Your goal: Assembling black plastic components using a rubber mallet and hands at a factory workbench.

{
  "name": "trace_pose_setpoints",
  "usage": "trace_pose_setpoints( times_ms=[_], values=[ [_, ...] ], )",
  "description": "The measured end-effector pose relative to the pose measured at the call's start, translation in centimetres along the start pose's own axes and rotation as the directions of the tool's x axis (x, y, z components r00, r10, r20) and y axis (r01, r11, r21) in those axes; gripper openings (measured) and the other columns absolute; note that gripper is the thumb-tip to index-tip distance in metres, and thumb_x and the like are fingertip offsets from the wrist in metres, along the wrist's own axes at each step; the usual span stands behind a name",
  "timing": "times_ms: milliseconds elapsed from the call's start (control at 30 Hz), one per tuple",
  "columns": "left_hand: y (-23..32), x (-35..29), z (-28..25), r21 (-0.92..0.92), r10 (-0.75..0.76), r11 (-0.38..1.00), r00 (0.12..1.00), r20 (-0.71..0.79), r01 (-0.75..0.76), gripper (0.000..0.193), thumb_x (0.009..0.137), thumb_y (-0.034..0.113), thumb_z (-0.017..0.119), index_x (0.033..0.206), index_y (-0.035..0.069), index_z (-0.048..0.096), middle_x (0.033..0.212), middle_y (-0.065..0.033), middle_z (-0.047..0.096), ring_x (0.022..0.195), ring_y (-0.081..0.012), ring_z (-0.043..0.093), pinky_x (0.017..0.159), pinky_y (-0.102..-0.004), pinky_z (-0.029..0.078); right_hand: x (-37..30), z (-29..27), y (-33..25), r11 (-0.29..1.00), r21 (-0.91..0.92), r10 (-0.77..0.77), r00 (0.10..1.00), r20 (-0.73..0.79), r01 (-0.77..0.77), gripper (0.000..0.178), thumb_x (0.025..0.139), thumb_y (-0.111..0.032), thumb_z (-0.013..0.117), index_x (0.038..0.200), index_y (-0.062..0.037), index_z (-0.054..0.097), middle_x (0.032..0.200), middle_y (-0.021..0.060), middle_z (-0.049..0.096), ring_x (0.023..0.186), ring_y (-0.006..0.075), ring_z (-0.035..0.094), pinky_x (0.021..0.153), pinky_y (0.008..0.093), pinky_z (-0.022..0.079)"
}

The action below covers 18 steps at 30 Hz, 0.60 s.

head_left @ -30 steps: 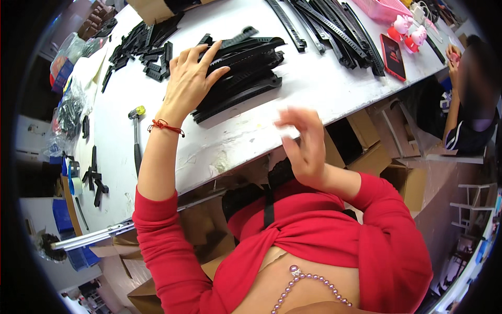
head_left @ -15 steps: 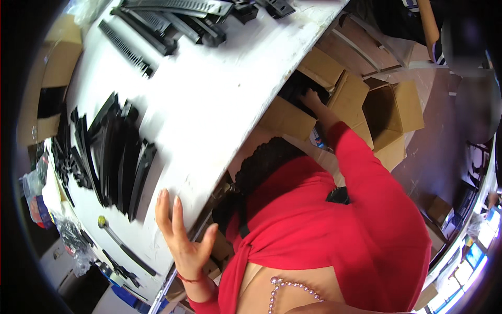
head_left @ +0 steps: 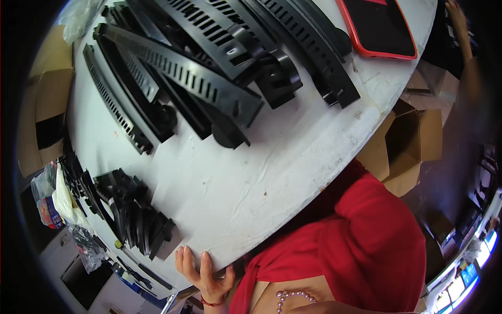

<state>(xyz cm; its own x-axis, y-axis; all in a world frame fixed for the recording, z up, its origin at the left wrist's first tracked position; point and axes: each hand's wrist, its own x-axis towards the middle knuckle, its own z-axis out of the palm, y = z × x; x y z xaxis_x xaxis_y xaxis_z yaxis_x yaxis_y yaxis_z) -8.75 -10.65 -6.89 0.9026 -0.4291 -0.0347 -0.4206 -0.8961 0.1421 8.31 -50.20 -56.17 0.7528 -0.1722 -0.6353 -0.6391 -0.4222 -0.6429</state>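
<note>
— Where are our hands right now?

— Our left hand (head_left: 201, 272) is at the near edge of the white bench (head_left: 251, 193). The fingers are spread apart and curl up over the edge. It holds nothing. There is a red band on the wrist.

— And our right hand?

— We cannot see it. Our red sleeve (head_left: 376, 230) goes down past the bench edge toward the open cardboard box (head_left: 405, 146), and the hand is hidden. So we cannot tell if it is holding something.

— What is close to the left hand?

— A small pile of short black plastic pieces (head_left: 133, 212). They stand side by side, just beside our fingers but not touching them.

— And the long things?

— The long black slotted strips (head_left: 209, 68) lie in a big heap at the far side of the bench. They cross over each other. Some have round black ends. They are well apart from our hand.

— How far along are we, do you think?

— We think there is a lot left. The long strips are all loose in the heap, and none are in our hands. The short pieces look sorted in their pile, so that part may be done.

— Anything else up there?

— A flat red tray with a dark inside (head_left: 379, 29) sits at the far corner, near the strips.
</note>
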Motion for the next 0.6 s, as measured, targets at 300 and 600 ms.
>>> trace_pose_setpoints(
  times_ms=[300, 600],
  values=[
    [0.2, 0.7, -0.1, 0.053, 0.009, 0.999, 1.000, -0.026, -0.007, 0.064, 0.090, 0.038, 0.060, 0.144, 0.009, 0.043, 0.148, -0.0283, 0.036, 0.134, -0.0520, 0.036, 0.106, -0.0648, 0.032, -7.3, -1.1, 8.5, 0.970, 0.240, 0.060, 0.995, -0.085, -0.038, 0.055, 0.084, -0.029, 0.071, 0.130, -0.0037, 0.054, 0.112, 0.0170, 0.065, 0.098, 0.0350, 0.065, 0.083, 0.0434, 0.054],
    [1.2, 1.0, -0.1, 0.095, -0.003, 0.996, 1.000, -0.014, 0.004, 0.062, 0.091, 0.031, 0.060, 0.144, 0.006, 0.042, 0.151, -0.0278, 0.033, 0.137, -0.0494, 0.033, 0.109, -0.0622, 0.028, -13.0, -1.5, 11.1, 0.889, 0.452, 0.016, 0.980, -0.200, 0.078, 0.054, 0.084, -0.026, 0.071, 0.131, -0.0041, 0.054, 0.112, 0.0150, 0.066, 0.097, 0.0334, 0.065, 0.083, 0.0422, 0.054]
  ],
)
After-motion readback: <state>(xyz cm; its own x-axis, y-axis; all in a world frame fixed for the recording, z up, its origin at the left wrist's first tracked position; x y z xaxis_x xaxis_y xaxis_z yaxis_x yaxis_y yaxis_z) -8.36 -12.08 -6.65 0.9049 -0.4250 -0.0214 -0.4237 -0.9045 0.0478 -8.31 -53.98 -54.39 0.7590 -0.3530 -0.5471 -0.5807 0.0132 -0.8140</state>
